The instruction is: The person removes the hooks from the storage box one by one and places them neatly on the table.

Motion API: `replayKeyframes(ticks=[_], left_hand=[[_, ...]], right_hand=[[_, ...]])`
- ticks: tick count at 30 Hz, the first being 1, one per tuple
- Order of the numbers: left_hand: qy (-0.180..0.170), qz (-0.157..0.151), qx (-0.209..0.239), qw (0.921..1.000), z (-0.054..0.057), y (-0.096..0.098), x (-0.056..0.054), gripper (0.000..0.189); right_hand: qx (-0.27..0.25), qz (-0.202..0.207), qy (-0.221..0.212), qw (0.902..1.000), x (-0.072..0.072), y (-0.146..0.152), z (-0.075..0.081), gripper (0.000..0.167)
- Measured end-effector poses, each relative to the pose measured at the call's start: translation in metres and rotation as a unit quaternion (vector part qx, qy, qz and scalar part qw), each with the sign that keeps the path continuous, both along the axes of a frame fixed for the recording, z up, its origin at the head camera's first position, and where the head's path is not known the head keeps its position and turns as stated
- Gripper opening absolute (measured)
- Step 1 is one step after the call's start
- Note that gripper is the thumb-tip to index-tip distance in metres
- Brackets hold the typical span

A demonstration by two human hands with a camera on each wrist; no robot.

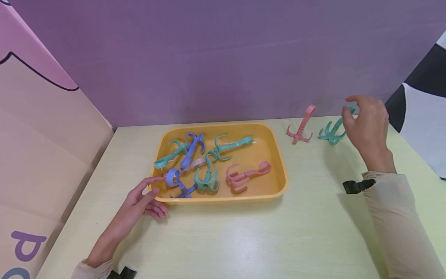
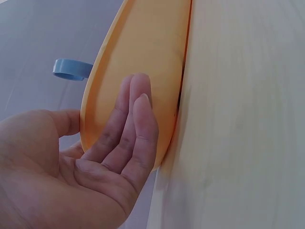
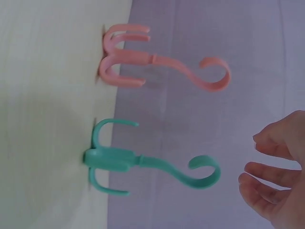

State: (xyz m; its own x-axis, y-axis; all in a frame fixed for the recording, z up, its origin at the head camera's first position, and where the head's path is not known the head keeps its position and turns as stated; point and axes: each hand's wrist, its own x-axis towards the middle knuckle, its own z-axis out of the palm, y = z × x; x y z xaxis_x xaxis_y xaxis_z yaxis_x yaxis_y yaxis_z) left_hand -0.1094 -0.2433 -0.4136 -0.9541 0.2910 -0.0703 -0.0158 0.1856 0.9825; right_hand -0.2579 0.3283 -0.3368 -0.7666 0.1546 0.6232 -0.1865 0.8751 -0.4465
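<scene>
My left hand point(image 1: 134, 207) grips the front left corner of the yellow tray point(image 1: 226, 200), thumb at the rim and several fingers against the outer wall point(image 2: 143, 47). Beside the back right of the table, my right hand point(image 1: 369, 122) is raised near the top of a standing green claw hook point(image 1: 331, 133). The right wrist view shows a gap between its slightly bent fingers point(image 3: 271, 176) and the curled end of that green hook point(image 3: 112, 159). To the left of it stands a pink claw hook point(image 1: 300, 131), upright on splayed prongs.
Inside the tray lie several claw hooks: a pink one point(image 1: 244, 177), blue ones such as this hook point(image 1: 189, 153), several green ones and a pale one point(image 1: 196, 164) partly covered. A purple panel point(image 1: 223, 62) rises behind the table point(image 1: 244, 240).
</scene>
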Motion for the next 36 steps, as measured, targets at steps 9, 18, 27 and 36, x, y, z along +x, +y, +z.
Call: replayKeyframes(ticks=[9,18,27,36], left_hand=[[0.002,-0.001,-0.002,1.0000,0.000,0.000,0.000,0.040],[0.002,-0.001,-0.002,1.0000,-0.001,0.000,-0.001,0.040],[0.006,0.001,-0.006,1.0000,-0.001,0.000,-0.001,0.040],[0.004,0.000,-0.006,1.0000,-0.002,0.000,-0.001,0.040]], right_hand=[[-0.004,0.018,0.000,0.9998,0.012,-0.021,0.017,0.033],[0.009,0.060,0.061,0.9963,0.026,-0.049,0.029,0.025],[0.023,0.108,0.108,0.9880,0.050,-0.074,0.047,0.020],[0.083,0.239,0.080,0.9641,0.060,-0.101,0.044,0.011]])
